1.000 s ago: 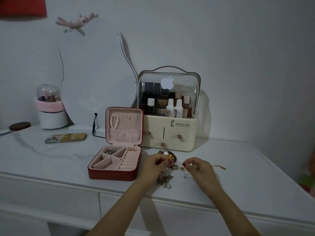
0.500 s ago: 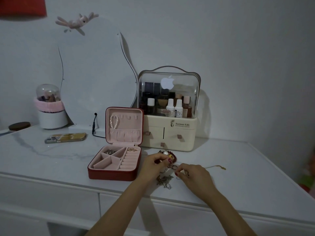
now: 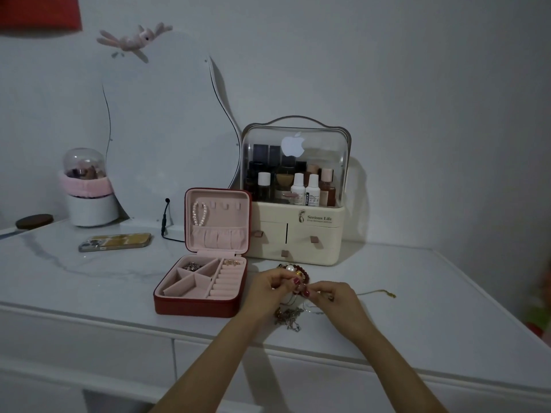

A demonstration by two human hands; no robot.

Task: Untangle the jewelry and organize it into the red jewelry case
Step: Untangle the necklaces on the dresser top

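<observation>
The red jewelry case [image 3: 196, 305] lies open on the white dresser, pink inside. A pearl bracelet [image 3: 199, 214] hangs on a hook in its lid, and small pieces sit in its back compartments. Just right of the case lies the tangled jewelry pile [image 3: 288, 316], with a red bead bracelet and a large pearl [image 3: 293, 269] behind it. My left hand [image 3: 268, 289] and my right hand [image 3: 337, 298] meet over the pile, fingertips pinched together on a thin piece of it. A fine gold chain [image 3: 377, 292] trails to the right from under my right hand.
A cream cosmetics organizer [image 3: 296, 234] with a clear lid stands behind the pile. A phone [image 3: 114, 242] lies at the left, with a mirror [image 3: 167, 129], a domed white holder [image 3: 88, 189] and a black cable behind it. The dresser's front edge runs just below my wrists.
My right hand has moved left toward my left hand, so the fingertips now meet over the pile. The gold chain has been drawn straighter to the right.
</observation>
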